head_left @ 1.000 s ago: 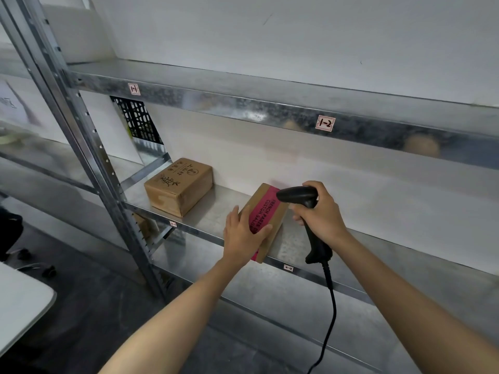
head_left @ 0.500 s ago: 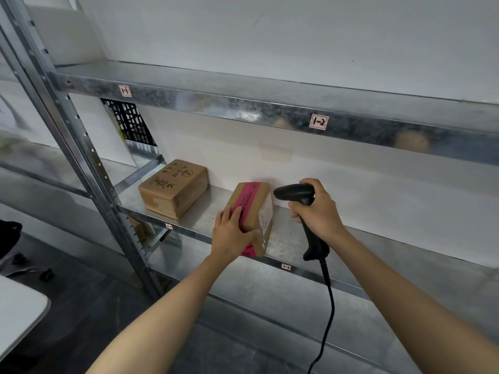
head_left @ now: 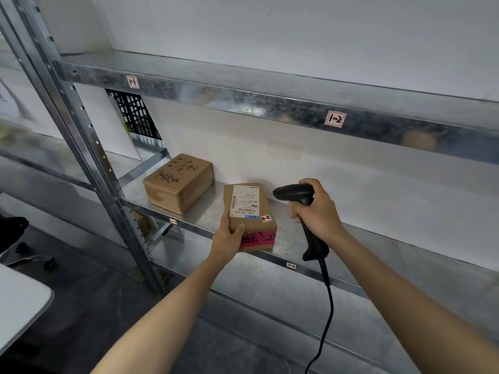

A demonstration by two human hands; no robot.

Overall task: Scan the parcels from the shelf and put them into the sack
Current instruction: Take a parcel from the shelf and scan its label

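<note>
left hand (head_left: 228, 237) grips the labelled parcel (head_left: 251, 217) at the shelf (head_left: 351, 247) front edge; right hand (head_left: 318, 211) holds the scanner (head_left: 299, 197) beside it; second box (head_left: 178, 182) further left

Galvanised metal shelf (head_left: 205, 214), glossy; cardboard parcel (head_left: 251, 220) matt w/ paper label; black plastic scanner (head_left: 297, 194).

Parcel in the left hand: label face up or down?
Face up. The parcel shows its white shipping label on the top face; the left hand holds its near left edge.

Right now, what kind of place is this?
Likely a parcel stockroom: galvanised steel shelving with handwritten slot tags, a brown cardboard parcel bearing a shipping label in the left hand, a black corded barcode scanner in the right hand.
</note>
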